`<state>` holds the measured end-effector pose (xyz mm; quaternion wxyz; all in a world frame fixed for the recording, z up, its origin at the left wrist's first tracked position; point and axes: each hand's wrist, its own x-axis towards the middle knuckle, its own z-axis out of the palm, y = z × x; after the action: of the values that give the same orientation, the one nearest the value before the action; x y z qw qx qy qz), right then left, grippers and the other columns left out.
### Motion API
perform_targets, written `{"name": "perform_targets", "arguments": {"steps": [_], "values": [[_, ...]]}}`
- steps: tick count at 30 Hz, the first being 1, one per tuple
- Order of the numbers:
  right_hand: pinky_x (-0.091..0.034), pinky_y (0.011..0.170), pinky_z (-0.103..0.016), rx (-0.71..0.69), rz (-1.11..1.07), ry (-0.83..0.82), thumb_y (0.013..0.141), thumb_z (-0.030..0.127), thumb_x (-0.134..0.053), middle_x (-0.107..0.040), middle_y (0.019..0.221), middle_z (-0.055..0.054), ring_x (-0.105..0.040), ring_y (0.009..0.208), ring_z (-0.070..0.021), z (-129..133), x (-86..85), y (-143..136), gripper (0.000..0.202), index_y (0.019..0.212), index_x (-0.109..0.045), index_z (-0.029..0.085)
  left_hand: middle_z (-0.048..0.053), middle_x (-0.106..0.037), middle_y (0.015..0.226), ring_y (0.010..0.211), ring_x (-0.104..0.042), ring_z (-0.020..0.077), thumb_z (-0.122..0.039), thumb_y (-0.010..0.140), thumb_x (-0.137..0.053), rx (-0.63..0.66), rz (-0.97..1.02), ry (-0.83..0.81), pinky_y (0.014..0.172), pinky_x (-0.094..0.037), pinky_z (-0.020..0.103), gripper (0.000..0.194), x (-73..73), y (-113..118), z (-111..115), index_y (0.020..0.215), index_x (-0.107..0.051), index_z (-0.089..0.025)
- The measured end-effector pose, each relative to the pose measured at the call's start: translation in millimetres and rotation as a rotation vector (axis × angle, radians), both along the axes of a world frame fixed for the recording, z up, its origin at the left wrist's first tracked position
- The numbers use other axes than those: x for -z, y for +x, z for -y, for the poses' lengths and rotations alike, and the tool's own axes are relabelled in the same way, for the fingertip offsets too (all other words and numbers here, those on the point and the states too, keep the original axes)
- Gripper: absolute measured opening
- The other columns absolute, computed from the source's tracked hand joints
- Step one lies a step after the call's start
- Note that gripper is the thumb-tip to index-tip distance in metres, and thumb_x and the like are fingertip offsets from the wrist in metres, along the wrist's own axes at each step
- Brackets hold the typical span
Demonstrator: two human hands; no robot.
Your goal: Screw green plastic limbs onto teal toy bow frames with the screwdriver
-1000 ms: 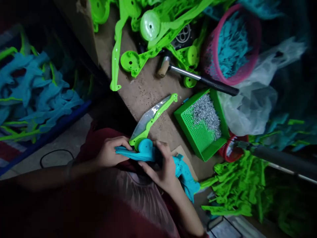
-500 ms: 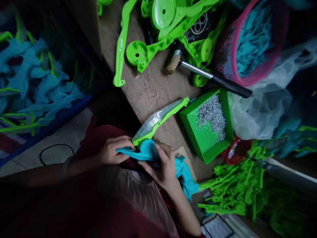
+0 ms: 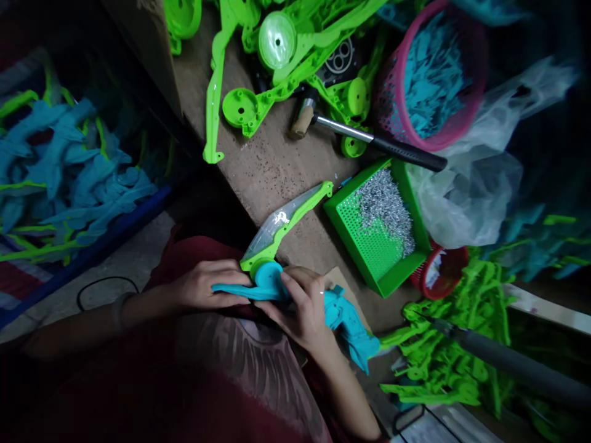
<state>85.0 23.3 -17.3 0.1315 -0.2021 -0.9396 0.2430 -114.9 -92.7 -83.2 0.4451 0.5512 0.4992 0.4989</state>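
Note:
A blue plastic part (image 3: 269, 277) with a round hub lies between both hands at the table's near edge. My left hand (image 3: 207, 284) has its fingers closed round the thin blue arm on the left. My right hand (image 3: 302, 304) grips the hub side, thumb and fingers round it. Joined at the hub, a green blade piece (image 3: 300, 215) with a clear cover points up and right. Beside my right hand lies another blue part (image 3: 351, 326).
A green basket (image 3: 376, 283) holds small metal pieces. Beyond it are a hammer (image 3: 401, 151), a pink basket (image 3: 403, 92) of blue parts and green parts (image 3: 242, 107). A dark tool (image 3: 498, 351) sticks in from the right; a blue-rimmed bin (image 3: 115, 231) stands left.
The view has shifted, so the table's things appear further left. The blue arm and my left hand's fingers lie closer together; both hands keep their hold.

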Motion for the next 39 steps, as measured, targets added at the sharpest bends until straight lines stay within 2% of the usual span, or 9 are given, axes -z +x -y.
{"name": "perform_targets", "arguments": {"steps": [5, 8, 11, 19, 25, 29, 33, 36, 39], "values": [[-0.054, 0.079, -0.044, 0.024, -0.007, 0.052, 0.083, 0.033, -0.073, -0.060, 0.112, -0.013, -0.061, 0.103, -0.0276, -0.1, 5.2, 3.8, 0.075, 0.145, -0.033, 0.021, 0.004, -0.071, 0.076, 0.067, -0.067, 0.0147, -0.033, 0.073, -0.081, -0.131, 0.141, -0.246, 0.063, -0.052, 0.022, 0.022, -5.8, 4.5, -3.9, 0.085, -0.072, -0.017], [-0.054, 0.078, -0.044, 0.021, -0.011, 0.100, 0.083, 0.033, -0.072, -0.061, 0.111, -0.014, -0.062, 0.103, -0.0275, -1.2, 7.9, 4.4, 0.072, 0.144, -0.035, 0.021, 0.006, -0.074, 0.093, 0.079, -0.071, 0.0178, -0.036, 0.069, -0.082, -0.152, 0.448, -0.566, 0.068, -0.055, 0.025, 0.041, -10.8, 9.6, -2.4, 0.102, -0.067, -0.018], [-0.055, 0.081, -0.044, 0.009, 0.014, 0.125, 0.084, 0.032, -0.072, -0.062, 0.110, -0.014, -0.061, 0.104, -0.0276, -0.5, 8.7, 4.1, 0.069, 0.143, -0.037, 0.021, 0.007, -0.074, 0.098, 0.086, -0.071, 0.0196, -0.041, 0.075, -0.076, -0.110, 0.717, -0.715, 0.075, -0.057, 0.029, 0.043, -13.4, 15.5, -0.6, 0.109, -0.065, -0.017], [-0.055, 0.084, -0.046, -0.013, 0.026, 0.030, 0.083, 0.030, -0.073, -0.059, 0.114, -0.016, -0.057, 0.108, -0.0286, -1.7, 2.2, 0.5, 0.071, 0.143, -0.038, 0.017, 0.003, -0.072, 0.071, 0.066, -0.068, 0.0171, -0.044, 0.072, -0.078, -0.279, 0.618, -0.788, 0.063, -0.056, 0.025, 0.032, -25.2, 23.7, -5.2, 0.085, -0.072, -0.015], [-0.055, 0.082, -0.047, -0.036, 0.007, 0.044, 0.085, 0.027, -0.069, -0.058, 0.115, -0.017, -0.058, 0.107, -0.0293, -4.4, 6.0, -1.8, 0.069, 0.145, -0.036, 0.018, 0.004, -0.074, 0.084, 0.080, -0.071, 0.0180, -0.049, 0.068, -0.083, -0.325, 0.919, -0.825, 0.078, -0.060, 0.030, 0.042, -21.8, 32.7, -1.5, 0.090, -0.073, -0.015], [-0.055, 0.086, -0.049, -0.059, -0.005, 0.081, 0.085, 0.028, -0.069, -0.058, 0.117, -0.018, -0.056, 0.111, -0.0303, -2.5, 9.8, 2.4, 0.070, 0.146, -0.035, 0.018, 0.010, -0.073, 0.100, 0.089, -0.072, 0.0230, -0.057, 0.071, -0.079, -0.457, 1.015, -0.805, 0.081, -0.062, 0.037, 0.055, -15.4, 41.6, 5.3, 0.102, -0.071, -0.013], [-0.055, 0.090, -0.047, 0.040, 0.013, -0.143, 0.087, 0.029, -0.067, -0.059, 0.120, -0.014, -0.058, 0.113, -0.0270, -9.6, -0.1, 0.3, 0.051, 0.135, -0.047, 0.023, 0.011, -0.074, 0.096, 0.079, -0.073, 0.0240, -0.054, 0.068, -0.082, -0.510, 0.895, -0.783, 0.073, -0.064, 0.037, 0.056, -14.4, 41.9, 6.3, 0.100, -0.071, -0.009], [-0.056, 0.089, -0.041, 0.302, -0.036, -0.558, 0.091, 0.034, -0.061, -0.064, 0.114, -0.011, -0.064, 0.104, -0.0213, -26.3, -2.7, -15.5, 0.036, 0.124, -0.052, 0.021, 0.010, -0.074, 0.093, 0.073, -0.074, 0.0230, -0.056, 0.067, -0.082, -0.524, 0.831, -0.759, 0.068, -0.065, 0.034, 0.058, -16.2, 39.9, 4.7, 0.099, -0.070, -0.009], [-0.057, 0.072, -0.032, 0.448, -0.114, -0.947, 0.091, 0.043, -0.059, -0.066, 0.095, -0.006, -0.066, 0.080, -0.0158, -45.0, 4.8, -41.6, 0.047, 0.128, -0.048, 0.017, 0.009, -0.074, 0.089, 0.069, -0.073, 0.0211, -0.057, 0.068, -0.081, -0.515, 0.767, -0.736, 0.065, -0.065, 0.031, 0.057, -18.3, 39.4, 3.5, 0.097, -0.069, -0.009]]}}
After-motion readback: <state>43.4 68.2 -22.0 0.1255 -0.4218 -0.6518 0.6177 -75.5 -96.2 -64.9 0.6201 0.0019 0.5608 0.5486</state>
